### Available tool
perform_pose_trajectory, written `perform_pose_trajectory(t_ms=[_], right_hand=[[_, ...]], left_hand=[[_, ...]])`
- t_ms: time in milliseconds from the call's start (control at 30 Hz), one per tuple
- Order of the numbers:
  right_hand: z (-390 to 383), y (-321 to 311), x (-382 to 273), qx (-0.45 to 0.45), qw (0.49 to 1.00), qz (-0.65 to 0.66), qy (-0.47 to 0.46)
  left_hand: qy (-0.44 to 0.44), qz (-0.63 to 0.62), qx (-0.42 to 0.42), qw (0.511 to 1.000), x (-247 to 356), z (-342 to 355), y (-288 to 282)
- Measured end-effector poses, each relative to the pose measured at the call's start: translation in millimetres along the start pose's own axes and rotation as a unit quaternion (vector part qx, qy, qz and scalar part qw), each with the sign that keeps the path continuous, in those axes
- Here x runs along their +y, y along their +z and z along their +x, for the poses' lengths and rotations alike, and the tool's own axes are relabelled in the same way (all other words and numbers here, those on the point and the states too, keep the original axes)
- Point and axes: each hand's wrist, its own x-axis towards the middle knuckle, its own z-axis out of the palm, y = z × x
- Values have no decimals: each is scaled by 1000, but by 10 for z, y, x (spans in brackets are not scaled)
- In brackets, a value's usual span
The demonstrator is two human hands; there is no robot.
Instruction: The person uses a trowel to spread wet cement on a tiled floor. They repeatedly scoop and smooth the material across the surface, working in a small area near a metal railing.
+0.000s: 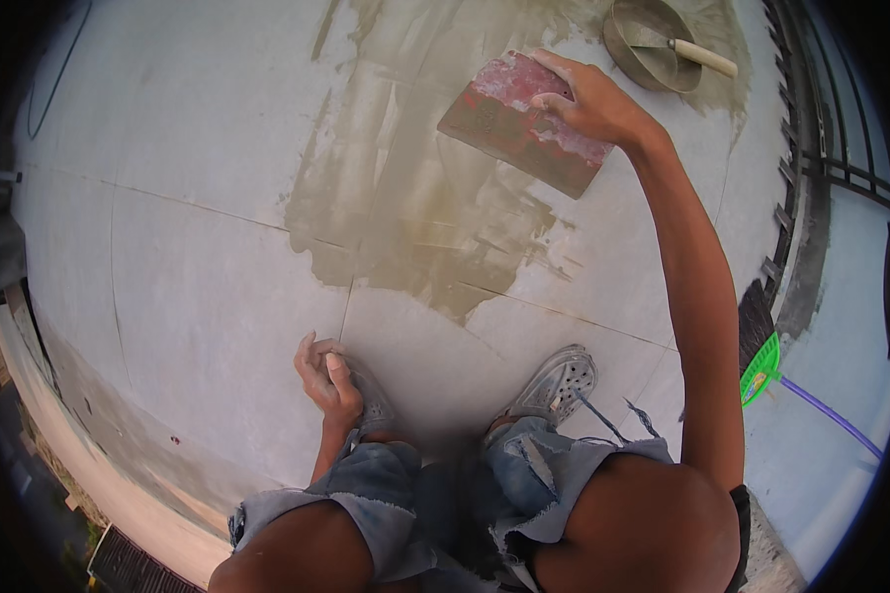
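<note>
My right hand (595, 105) grips the upper edge of a flat red spreader (524, 124), with the thumb lying across its face. Greyish-green paste coats the lower part of the spreader, and its long edge is tilted over the tiles. Beneath and to the left of it, a wet patch of the same paste (396, 198) covers part of the pale tiled floor (208, 287) and its joints. My left hand (326, 379) hangs beside my left shoe, its dusty fingers loosely curled and holding nothing I can see.
A round metal pan (628, 44) at the far right holds a putty knife with a pale handle (704, 57). Along the right runs a dark metal railing (850, 178). A green-headed broom (761, 371) with a purple stick lies near my right arm. A ledge bounds the left.
</note>
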Motion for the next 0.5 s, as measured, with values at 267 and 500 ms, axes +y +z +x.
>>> perform_pose_trajectory(t_ms=[267,500], right_hand=[[-652,240,-911,-90,994,-8,65],[-874,530,-589,-38,996,43,72]], left_hand=[[-4,25,17,1000,-16,31,34],[-25,31,24,999,63,89,65]])
